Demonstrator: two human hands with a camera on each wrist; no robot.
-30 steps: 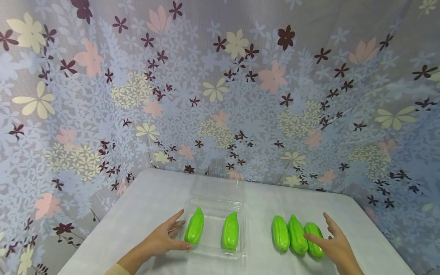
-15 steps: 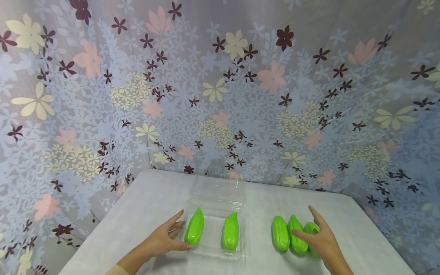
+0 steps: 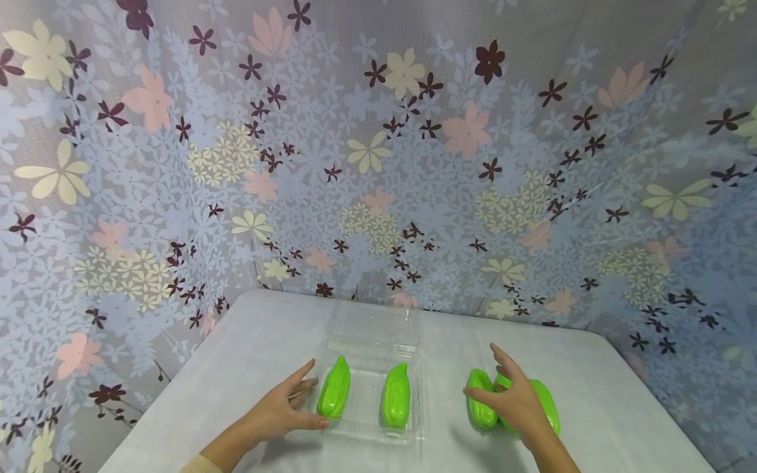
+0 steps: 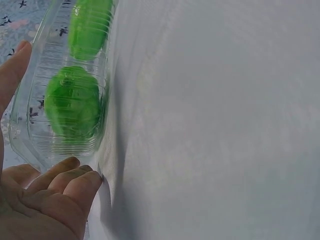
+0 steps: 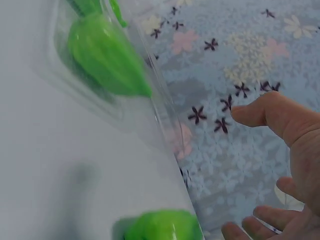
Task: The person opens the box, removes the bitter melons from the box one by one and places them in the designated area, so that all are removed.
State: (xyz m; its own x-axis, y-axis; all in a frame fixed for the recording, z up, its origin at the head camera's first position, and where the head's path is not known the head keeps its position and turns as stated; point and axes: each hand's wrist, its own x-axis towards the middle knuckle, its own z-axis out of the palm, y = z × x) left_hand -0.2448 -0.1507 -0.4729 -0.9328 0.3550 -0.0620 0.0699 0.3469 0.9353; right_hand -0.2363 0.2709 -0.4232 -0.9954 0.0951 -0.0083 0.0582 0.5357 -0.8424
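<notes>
I'm resting loose left fingers point(image 3: 299, 376) at the box point(image 3: 365, 397), hovering spread, empty right fingers point(image 3: 506, 362) above a fruit point(image 3: 483, 415); seemingly I'm lining up a pick, needing to lower and curl.

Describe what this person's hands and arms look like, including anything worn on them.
The left hand and right hand are bare, with no gloves or rings visible. A plain, pale cream sleeve shows at the bottom edge on the left forearm. The right forearm shows no sleeve in view.
</notes>
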